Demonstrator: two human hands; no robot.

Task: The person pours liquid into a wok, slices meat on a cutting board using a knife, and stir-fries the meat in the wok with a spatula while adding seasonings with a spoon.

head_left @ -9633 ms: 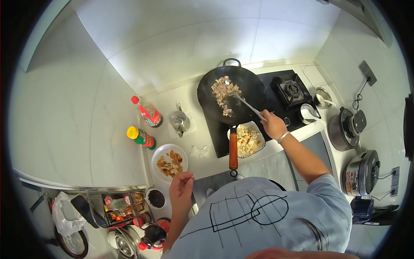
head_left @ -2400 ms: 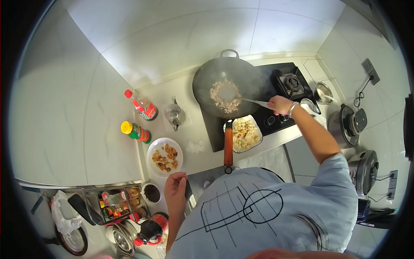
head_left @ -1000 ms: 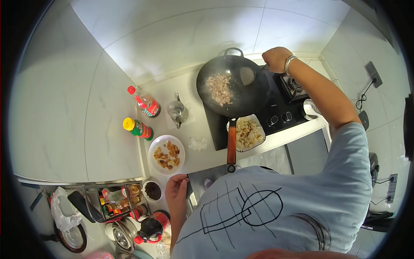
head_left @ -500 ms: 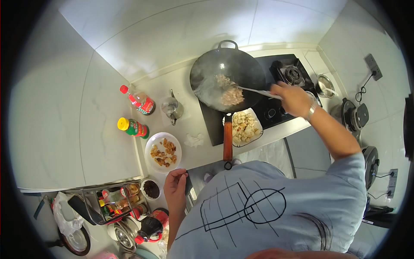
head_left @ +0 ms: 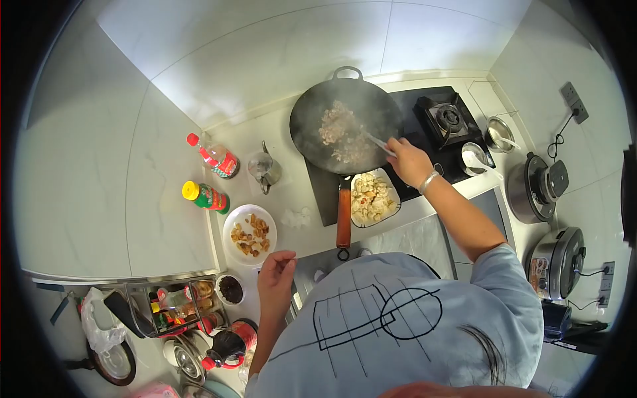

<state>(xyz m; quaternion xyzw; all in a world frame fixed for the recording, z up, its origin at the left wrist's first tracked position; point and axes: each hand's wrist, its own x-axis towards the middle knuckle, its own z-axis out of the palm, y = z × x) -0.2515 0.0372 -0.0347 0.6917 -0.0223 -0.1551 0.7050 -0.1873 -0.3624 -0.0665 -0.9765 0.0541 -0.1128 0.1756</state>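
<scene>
My right hand (head_left: pixel 409 163) is closed around the handle of a spatula (head_left: pixel 377 140), whose far end is among the browned minced meat (head_left: pixel 338 126) in a steaming black wok (head_left: pixel 306 149). The wok sits on the left side of the stove, its wooden handle (head_left: pixel 344 215) pointing toward me. Beside that handle is a square dish of pale chopped pieces (head_left: pixel 373 198). Near the counter's front edge, my left hand (head_left: pixel 275 273) has its thumb and fingers loosely together, with nothing visible in them. A white plate (head_left: pixel 233 251) of browned pieces lies just beyond it.
A red-capped bottle (head_left: pixel 219 159), a yellow-capped bottle (head_left: pixel 206 196) and a metal pot (head_left: pixel 264 169) stand at the left. A bowl of dark stuff (head_left: pixel 230 290) is near a seasoning rack (head_left: pixel 142 325). Right of the wok are a burner (head_left: pixel 449 119), metal bowls (head_left: pixel 472 159) and cookers (head_left: pixel 556 262).
My right hand has moved left and toward the wok, with the spatula. The meat is spread further up and left. My left hand has shifted slightly right, its fingers now less curled.
</scene>
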